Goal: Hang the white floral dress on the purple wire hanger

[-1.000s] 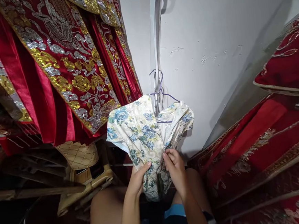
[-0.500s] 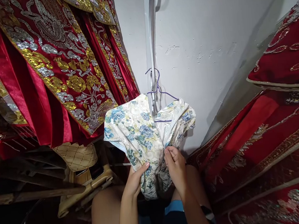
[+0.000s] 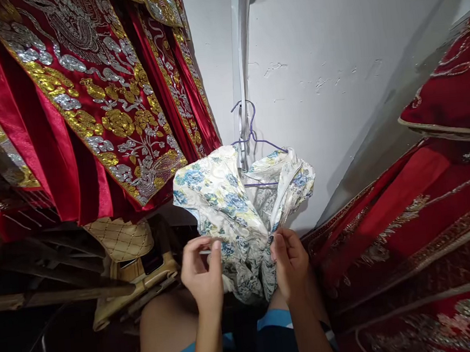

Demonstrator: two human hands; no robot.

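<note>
A white garment with blue and yellow flowers (image 3: pixel 233 203) hangs from a purple hanger (image 3: pixel 252 126), its neckline open in a V. My right hand (image 3: pixel 290 255) pinches the garment's front edge at the bottom of the V. My left hand (image 3: pixel 204 270) is at the garment's left side, its thumb and index finger raised with a gap between them and the other fingers curled. A thin pale thing shows between those fingers, too small to make out. The garment's lower part is bunched between both hands, above my knees.
Red cloths with gold and silver sequins (image 3: pixel 120 120) hang at the left. Below them stands a bamboo chair (image 3: pixel 157 279) with a quilted cream cushion (image 3: pixel 122 240). More red embroidered cloth (image 3: pixel 408 206) is at the right. Behind the hanger are a metal pole (image 3: pixel 241 45) and a white wall (image 3: pixel 321 33).
My left hand has let go of the garment's lower front and moved up and left. My right hand keeps its pinch, slightly further right. The neckline is wider and the lower cloth more bunched.
</note>
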